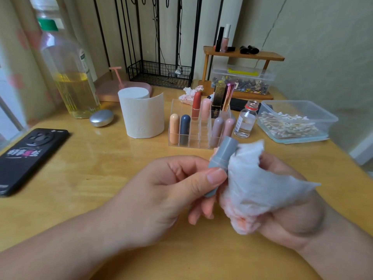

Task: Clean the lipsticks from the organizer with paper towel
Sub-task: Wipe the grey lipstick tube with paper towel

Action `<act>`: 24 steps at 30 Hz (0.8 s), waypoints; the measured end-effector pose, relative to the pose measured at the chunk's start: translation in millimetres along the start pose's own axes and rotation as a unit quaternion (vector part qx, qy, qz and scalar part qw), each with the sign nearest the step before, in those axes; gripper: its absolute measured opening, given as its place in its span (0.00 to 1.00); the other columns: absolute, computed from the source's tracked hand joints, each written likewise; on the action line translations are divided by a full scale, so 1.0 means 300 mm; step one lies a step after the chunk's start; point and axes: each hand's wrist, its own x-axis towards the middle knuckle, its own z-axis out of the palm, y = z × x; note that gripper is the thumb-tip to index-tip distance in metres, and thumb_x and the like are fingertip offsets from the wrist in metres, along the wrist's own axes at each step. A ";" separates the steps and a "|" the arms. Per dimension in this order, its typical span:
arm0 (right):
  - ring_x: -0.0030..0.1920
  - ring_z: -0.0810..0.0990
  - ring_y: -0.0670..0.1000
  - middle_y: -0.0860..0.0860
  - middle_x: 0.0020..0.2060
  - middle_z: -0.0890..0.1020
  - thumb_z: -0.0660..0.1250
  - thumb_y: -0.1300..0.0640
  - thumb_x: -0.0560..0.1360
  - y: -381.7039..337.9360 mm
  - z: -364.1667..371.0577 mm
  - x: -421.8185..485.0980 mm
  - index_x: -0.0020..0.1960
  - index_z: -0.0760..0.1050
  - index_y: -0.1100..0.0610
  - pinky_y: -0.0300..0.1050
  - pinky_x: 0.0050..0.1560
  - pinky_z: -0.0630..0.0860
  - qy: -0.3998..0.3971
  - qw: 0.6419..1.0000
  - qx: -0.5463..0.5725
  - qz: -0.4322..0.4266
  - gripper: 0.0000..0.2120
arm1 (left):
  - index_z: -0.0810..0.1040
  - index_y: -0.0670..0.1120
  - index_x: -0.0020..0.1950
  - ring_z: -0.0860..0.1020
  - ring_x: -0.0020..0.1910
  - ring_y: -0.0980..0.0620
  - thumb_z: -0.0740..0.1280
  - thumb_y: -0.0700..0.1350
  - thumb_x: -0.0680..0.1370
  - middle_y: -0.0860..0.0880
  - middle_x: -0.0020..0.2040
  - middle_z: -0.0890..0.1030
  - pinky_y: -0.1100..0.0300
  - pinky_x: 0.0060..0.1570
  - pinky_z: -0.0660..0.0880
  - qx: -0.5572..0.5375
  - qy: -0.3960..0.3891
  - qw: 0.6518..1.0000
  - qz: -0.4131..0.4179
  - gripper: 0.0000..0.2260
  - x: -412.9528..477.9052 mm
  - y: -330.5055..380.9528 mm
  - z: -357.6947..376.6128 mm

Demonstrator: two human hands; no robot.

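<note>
My left hand (171, 190) pinches a grey lipstick (223, 156) between thumb and fingers, tilted up to the right, above the table's middle. My right hand (290, 215) grips a crumpled white paper towel (256, 186) with pink stains low down; the towel presses against the lipstick's right side. Behind them stands a clear acrylic organizer (198, 136) holding several lipsticks: peach, navy, red, pink, mauve and a black-and-gold one.
A roll of paper towel (143, 114) stands left of the organizer. A black phone (30, 156) lies at the left edge. An oil bottle (68, 71), a silver pebble-shaped case (101, 117), a small glass bottle (246, 120) and a tub of cotton swabs (292, 122) line the back.
</note>
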 end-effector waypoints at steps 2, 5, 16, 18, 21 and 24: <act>0.39 0.67 0.70 0.61 0.40 0.74 0.76 0.58 0.69 0.006 0.003 -0.008 0.60 0.72 0.62 0.65 0.33 0.65 -0.009 1.000 -0.005 -0.011 0.23 | 0.82 0.41 0.41 0.73 0.31 0.44 0.72 0.52 0.72 0.44 0.30 0.79 0.64 0.29 0.70 0.021 0.013 1.000 -0.006 0.14 -0.003 0.003 0.002; 0.39 0.84 0.59 0.54 0.41 0.85 0.74 0.58 0.71 -0.003 0.037 -0.020 0.51 0.83 0.59 0.47 0.35 0.80 -0.025 0.998 -0.017 -0.046 0.10 | 0.85 0.44 0.40 0.75 0.31 0.51 0.81 0.50 0.62 0.44 0.31 0.82 0.63 0.32 0.71 0.061 0.063 0.996 -0.007 0.13 -0.010 0.004 0.009; 0.42 0.83 0.55 0.55 0.44 0.86 0.75 0.56 0.71 -0.011 0.041 -0.037 0.48 0.85 0.56 0.49 0.39 0.77 0.086 0.962 -0.198 -0.166 0.07 | 0.84 0.47 0.45 0.80 0.32 0.44 0.77 0.49 0.66 0.43 0.36 0.84 0.55 0.35 0.79 0.101 0.122 0.984 0.079 0.11 -0.034 -0.006 0.012; 0.42 0.85 0.45 0.45 0.40 0.87 0.77 0.43 0.65 -0.029 0.047 -0.046 0.42 0.87 0.46 0.39 0.41 0.79 0.121 0.938 -0.277 -0.173 0.09 | 0.84 0.43 0.46 0.78 0.32 0.50 0.74 0.47 0.71 0.42 0.35 0.83 0.60 0.35 0.77 0.059 0.053 0.996 0.050 0.08 -0.034 0.000 -0.001; 0.39 0.85 0.50 0.52 0.40 0.86 0.76 0.51 0.69 -0.034 0.061 -0.057 0.49 0.86 0.51 0.44 0.39 0.81 0.044 0.951 -0.241 -0.190 0.10 | 0.81 0.41 0.46 0.77 0.31 0.51 0.69 0.47 0.78 0.42 0.35 0.80 0.60 0.39 0.76 -0.033 -0.068 0.997 -0.019 0.10 -0.025 0.004 -0.011; 0.34 0.83 0.55 0.61 0.38 0.83 0.75 0.55 0.71 -0.042 0.059 -0.068 0.52 0.83 0.57 0.51 0.33 0.80 -0.011 0.974 -0.188 -0.124 0.10 | 0.76 0.34 0.54 0.75 0.31 0.53 0.64 0.45 0.81 0.43 0.37 0.76 0.53 0.44 0.78 -0.229 -0.187 0.951 -0.085 0.13 -0.025 0.014 0.003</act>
